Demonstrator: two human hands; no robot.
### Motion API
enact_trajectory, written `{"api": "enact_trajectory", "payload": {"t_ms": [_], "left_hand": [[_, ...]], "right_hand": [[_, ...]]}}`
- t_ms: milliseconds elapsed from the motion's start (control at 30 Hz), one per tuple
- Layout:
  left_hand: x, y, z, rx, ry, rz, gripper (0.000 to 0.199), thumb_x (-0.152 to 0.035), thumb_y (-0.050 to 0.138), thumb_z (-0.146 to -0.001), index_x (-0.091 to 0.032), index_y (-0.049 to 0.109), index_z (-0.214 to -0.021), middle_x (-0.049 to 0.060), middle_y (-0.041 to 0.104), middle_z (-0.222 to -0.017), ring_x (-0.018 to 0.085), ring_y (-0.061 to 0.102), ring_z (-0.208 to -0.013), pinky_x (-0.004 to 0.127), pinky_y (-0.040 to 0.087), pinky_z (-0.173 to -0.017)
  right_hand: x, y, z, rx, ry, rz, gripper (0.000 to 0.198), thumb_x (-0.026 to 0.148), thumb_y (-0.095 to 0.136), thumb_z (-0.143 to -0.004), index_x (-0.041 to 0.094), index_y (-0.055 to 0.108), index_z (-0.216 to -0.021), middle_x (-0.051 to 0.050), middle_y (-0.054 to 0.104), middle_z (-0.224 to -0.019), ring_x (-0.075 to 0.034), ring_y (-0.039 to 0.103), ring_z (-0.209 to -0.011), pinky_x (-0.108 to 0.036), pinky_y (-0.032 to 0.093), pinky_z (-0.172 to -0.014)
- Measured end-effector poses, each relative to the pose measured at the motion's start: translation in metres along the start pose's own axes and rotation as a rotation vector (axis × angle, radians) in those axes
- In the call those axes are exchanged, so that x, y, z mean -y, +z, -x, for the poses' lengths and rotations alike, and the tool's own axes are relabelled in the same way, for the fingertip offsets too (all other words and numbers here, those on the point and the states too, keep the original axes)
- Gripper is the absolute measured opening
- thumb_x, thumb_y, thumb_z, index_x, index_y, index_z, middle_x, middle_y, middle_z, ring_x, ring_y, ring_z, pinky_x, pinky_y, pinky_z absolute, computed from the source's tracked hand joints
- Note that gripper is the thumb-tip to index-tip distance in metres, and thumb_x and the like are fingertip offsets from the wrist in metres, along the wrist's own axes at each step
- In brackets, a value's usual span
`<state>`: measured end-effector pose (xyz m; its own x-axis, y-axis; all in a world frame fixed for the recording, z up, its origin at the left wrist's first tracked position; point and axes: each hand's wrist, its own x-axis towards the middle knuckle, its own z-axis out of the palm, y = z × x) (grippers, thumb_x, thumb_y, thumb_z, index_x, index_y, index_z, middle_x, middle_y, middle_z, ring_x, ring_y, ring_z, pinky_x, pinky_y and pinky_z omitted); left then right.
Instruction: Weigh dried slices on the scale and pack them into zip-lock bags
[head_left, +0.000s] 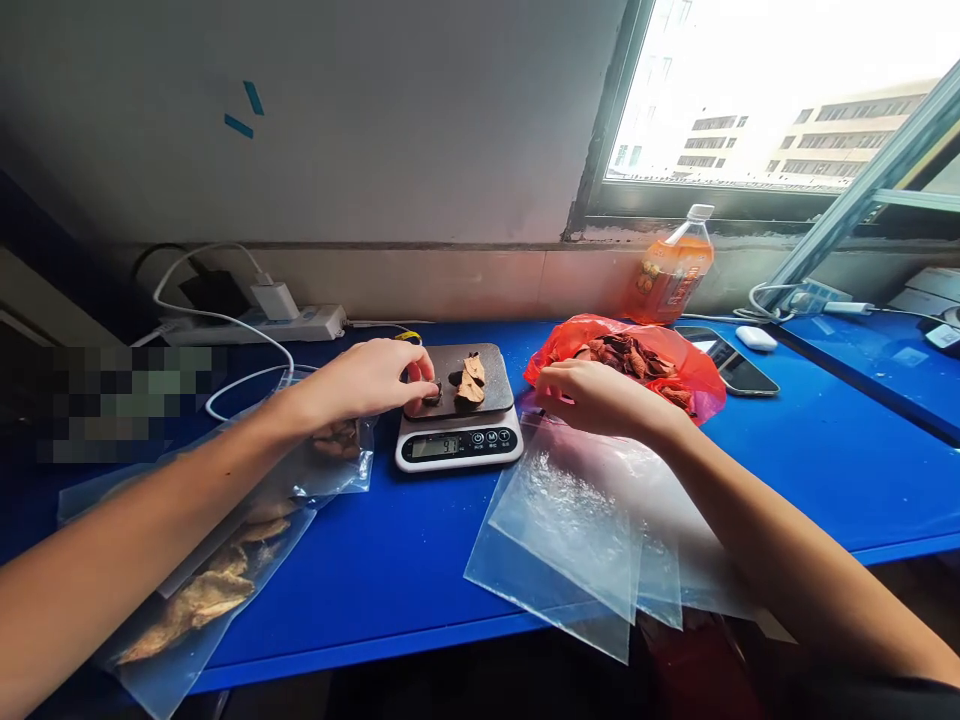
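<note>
A digital kitchen scale [459,448] with lit digits stands on the blue table. On its metal plate lies a pale tan dried slice [471,380] with dark bits beside it. My left hand [379,378] is over the plate's left side, thumb and fingers pinched on a small dark dried piece [433,393]. To the right, my right hand [589,395] is at the near left edge of a red plastic bag [559,340] of reddish-brown dried pieces [634,355]. Its fingers are curled together; what they hold, if anything, is hidden.
Clear plastic bags [570,530] lie under my right arm, overhanging the front edge. Filled bags of dried slices [202,600] lie under my left arm. Behind are a power strip [315,323] with cables, an orange drink bottle [673,270], a phone [731,362] and a white case [756,338].
</note>
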<state>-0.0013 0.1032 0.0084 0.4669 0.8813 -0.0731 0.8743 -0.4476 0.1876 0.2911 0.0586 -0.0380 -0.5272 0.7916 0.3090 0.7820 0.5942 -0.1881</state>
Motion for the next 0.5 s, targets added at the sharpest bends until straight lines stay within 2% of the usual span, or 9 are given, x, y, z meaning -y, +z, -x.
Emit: {"api": "enact_trajectory", "payload": {"t_ms": [100, 200, 267, 333, 400, 433, 500], "left_hand": [[0.002, 0.003, 0.002, -0.008, -0.011, 0.014, 0.025, -0.047, 0.056, -0.082, -0.025, 0.069, -0.086, 0.001, 0.078, -0.087, 0.023, 0.068, -0.08, 0.03, 0.044, -0.068], [0.003, -0.005, 0.005, -0.057, -0.022, 0.022, 0.024, -0.045, 0.055, -0.08, -0.025, 0.067, -0.078, 0.001, 0.076, -0.082, 0.023, 0.067, -0.076, 0.031, 0.044, -0.067], [-0.001, -0.019, 0.011, -0.163, -0.05, 0.069, 0.026, -0.047, 0.055, -0.078, -0.024, 0.068, -0.077, 0.001, 0.075, -0.079, 0.022, 0.066, -0.073, 0.032, 0.044, -0.066], [-0.014, -0.036, 0.018, -0.299, -0.085, 0.154, 0.028, -0.05, 0.058, -0.076, -0.024, 0.069, -0.081, 0.001, 0.075, -0.077, 0.021, 0.066, -0.07, 0.031, 0.045, -0.063], [-0.039, -0.047, 0.021, -0.398, -0.017, 0.234, 0.029, -0.05, 0.06, -0.077, -0.025, 0.07, -0.086, -0.001, 0.074, -0.076, 0.019, 0.066, -0.067, 0.03, 0.044, -0.06], [-0.055, -0.049, 0.02, -0.411, 0.085, 0.241, 0.024, -0.047, 0.061, -0.078, -0.025, 0.07, -0.085, -0.002, 0.074, -0.074, 0.017, 0.065, -0.064, 0.029, 0.044, -0.059], [-0.094, -0.044, 0.007, -0.277, 0.34, 0.208, 0.016, -0.036, 0.06, -0.083, -0.026, 0.071, -0.091, -0.002, 0.073, -0.075, 0.015, 0.065, -0.065, 0.029, 0.046, -0.063]], "right_hand": [[0.001, -0.007, -0.001, 0.103, -0.029, 0.072, 0.025, 0.021, 0.053, -0.096, 0.022, 0.06, -0.072, -0.006, 0.069, -0.074, -0.016, 0.055, -0.06, -0.032, 0.038, -0.061], [-0.001, -0.024, 0.0, 0.093, -0.034, 0.088, 0.026, 0.018, 0.05, -0.095, 0.021, 0.06, -0.072, -0.005, 0.069, -0.076, -0.015, 0.054, -0.062, -0.031, 0.036, -0.061], [-0.009, -0.04, 0.003, -0.011, 0.01, 0.049, 0.023, 0.02, 0.05, -0.094, 0.02, 0.063, -0.076, -0.004, 0.069, -0.078, -0.015, 0.056, -0.064, -0.029, 0.037, -0.061], [-0.021, -0.055, 0.008, -0.198, 0.109, -0.008, 0.019, 0.028, 0.052, -0.095, 0.019, 0.066, -0.084, -0.005, 0.07, -0.08, -0.015, 0.058, -0.067, -0.029, 0.04, -0.062], [-0.036, -0.065, 0.012, -0.384, 0.219, -0.044, 0.022, 0.035, 0.054, -0.094, 0.018, 0.068, -0.09, -0.006, 0.071, -0.081, -0.016, 0.061, -0.068, -0.029, 0.043, -0.064], [-0.043, -0.067, 0.014, -0.44, 0.262, -0.047, 0.023, 0.036, 0.055, -0.093, 0.017, 0.068, -0.09, -0.007, 0.072, -0.081, -0.017, 0.061, -0.068, -0.029, 0.043, -0.064], [-0.057, -0.065, 0.017, -0.459, 0.319, -0.053, 0.024, 0.036, 0.055, -0.092, 0.017, 0.068, -0.086, -0.007, 0.072, -0.079, -0.017, 0.061, -0.067, -0.03, 0.044, -0.064]]}}
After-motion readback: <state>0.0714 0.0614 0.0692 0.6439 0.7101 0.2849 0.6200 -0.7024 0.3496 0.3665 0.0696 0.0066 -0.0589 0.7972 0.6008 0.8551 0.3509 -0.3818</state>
